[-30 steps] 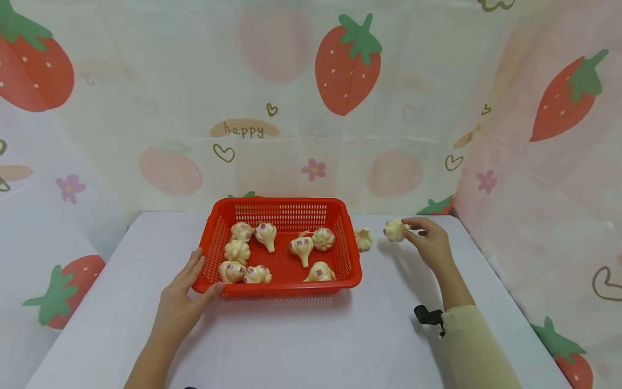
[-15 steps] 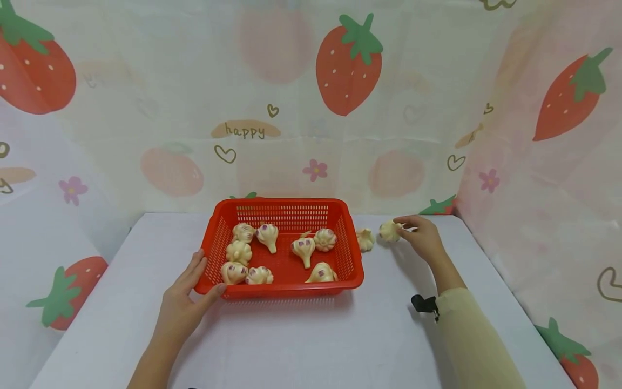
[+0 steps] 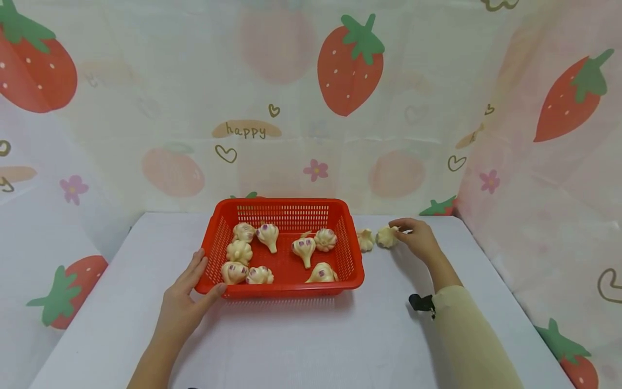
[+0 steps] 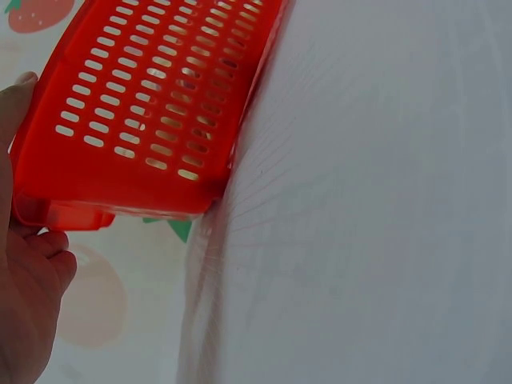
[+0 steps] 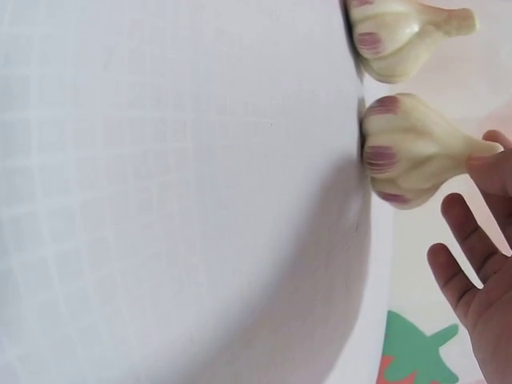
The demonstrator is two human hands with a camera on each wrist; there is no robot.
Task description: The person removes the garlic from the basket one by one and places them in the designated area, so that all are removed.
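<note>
My left hand (image 3: 182,308) holds the near left corner of a red plastic basket (image 3: 291,289), thumb at the front rim and fingers along the left side. The left wrist view shows the basket's slotted wall (image 4: 136,120) close up beside the hand. To the right of the basket, my right hand (image 3: 421,240) pinches the stem of a garlic bulb (image 5: 408,152) between thumb and finger; its purple-marked base is at the tabletop. Another garlic bulb (image 3: 366,240) sits between it and the basket, close to the basket's right wall.
Inside the basket lie several garlic bulbs, one (image 3: 304,249) near the middle and one (image 3: 239,252) at the left. A white cloth covers the table (image 3: 291,346). Strawberry-printed sheeting (image 3: 291,108) stands behind and along both sides.
My right hand has moved left and down with the garlic bulb, bringing it beside the other bulb on the table. The left hand stays at the basket's corner.
</note>
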